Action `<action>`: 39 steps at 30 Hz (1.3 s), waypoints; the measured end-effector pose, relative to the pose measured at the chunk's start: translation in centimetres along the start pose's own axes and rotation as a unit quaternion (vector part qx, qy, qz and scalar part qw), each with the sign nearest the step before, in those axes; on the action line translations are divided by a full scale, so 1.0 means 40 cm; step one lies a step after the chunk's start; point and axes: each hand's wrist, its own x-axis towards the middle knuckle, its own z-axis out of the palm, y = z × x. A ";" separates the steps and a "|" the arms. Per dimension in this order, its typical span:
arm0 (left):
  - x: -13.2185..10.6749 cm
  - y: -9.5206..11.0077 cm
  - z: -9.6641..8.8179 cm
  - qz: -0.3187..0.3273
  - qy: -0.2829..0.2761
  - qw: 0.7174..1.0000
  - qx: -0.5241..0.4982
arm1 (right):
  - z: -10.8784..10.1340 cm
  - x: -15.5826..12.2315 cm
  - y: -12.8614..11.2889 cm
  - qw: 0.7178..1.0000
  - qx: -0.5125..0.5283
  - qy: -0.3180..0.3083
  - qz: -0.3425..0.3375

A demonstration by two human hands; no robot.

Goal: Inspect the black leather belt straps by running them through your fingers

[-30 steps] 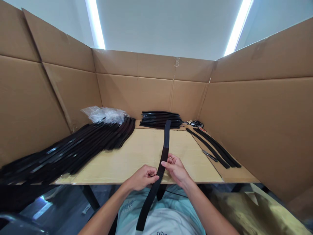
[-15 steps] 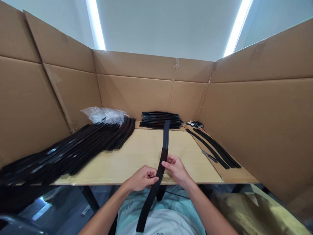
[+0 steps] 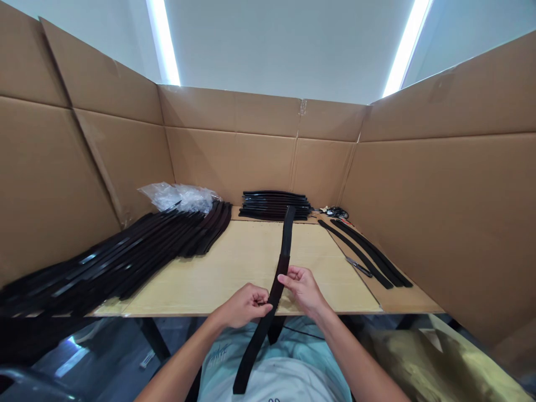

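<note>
A long, flat black strip (image 3: 262, 329) runs from over my lap up across the middle of the table, bending slightly. Its far part (image 3: 287, 231) looks narrower and smoother, coming out of a wider dark sleeve-like section. My left hand (image 3: 247, 304) pinches the strip's left edge near the table's front. A little farther up, my right hand (image 3: 304, 285) grips its right edge between thumb and fingers. Beneath the strip, a second dark end hangs at the table edge; whether it belongs to the same piece I cannot tell.
Many black strips (image 3: 125, 257) lie piled on the left, beside a clear plastic bag (image 3: 180, 195). A stack of dark strips (image 3: 274, 205) sits at the back. On the right are several loose strips (image 3: 368, 254), scissors (image 3: 359, 267) and a cable bundle (image 3: 335, 212). Cardboard walls (image 3: 251, 156) enclose the table.
The far end of the strip has swung slightly to the right, and its near end has shifted up a little. Both hands keep their hold in nearly the same place.
</note>
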 end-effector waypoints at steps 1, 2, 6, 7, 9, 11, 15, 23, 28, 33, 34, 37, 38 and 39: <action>0.000 -0.001 0.000 -0.001 0.001 1.000 -0.001 | -0.001 0.000 -0.001 1.000 0.000 0.002 0.001; 0.000 -0.001 0.000 -0.001 0.003 1.000 -0.003 | -0.002 0.001 -0.002 1.000 0.002 0.007 0.002; 0.001 -0.005 -0.001 0.001 0.017 1.000 -0.014 | 0.003 0.002 -0.003 0.999 0.023 0.037 0.004; 0.002 -0.005 -0.001 0.002 0.020 1.000 -0.014 | 0.006 0.001 -0.002 0.999 0.028 0.043 0.002; 0.003 -0.006 -0.002 0.002 0.023 1.000 -0.013 | 0.011 0.000 0.002 0.998 0.035 0.053 -0.006; 0.003 -0.005 -0.001 -0.001 0.023 1.000 -0.013 | 0.015 -0.001 0.005 0.997 0.047 0.061 -0.015; 0.003 -0.002 0.000 0.002 0.022 1.000 -0.007 | 0.017 -0.002 0.005 0.996 0.068 0.057 -0.018; 0.002 -0.001 0.001 0.004 0.020 1.000 0.000 | 0.003 0.007 0.011 0.996 0.071 0.050 -0.026; 0.000 0.001 0.002 0.002 0.013 1.000 -0.009 | 0.001 0.005 -0.007 0.998 0.057 0.021 -0.007; 0.001 -0.004 0.000 0.002 0.010 1.000 -0.019 | 0.005 -0.002 -0.016 0.996 0.074 0.039 0.014; 0.001 -0.005 0.000 0.004 0.009 1.000 -0.017 | 0.006 -0.002 -0.015 0.996 0.078 0.049 0.014; 0.001 -0.007 -0.001 0.007 0.006 1.000 -0.012 | 0.006 -0.001 -0.009 0.993 0.092 0.067 0.013; 0.001 -0.007 -0.001 0.008 0.005 1.000 -0.013 | 0.006 -0.001 -0.007 0.993 0.095 0.067 0.013; 0.001 -0.007 -0.001 0.008 0.005 1.000 -0.015 | 0.005 0.000 -0.006 0.993 0.097 0.067 0.013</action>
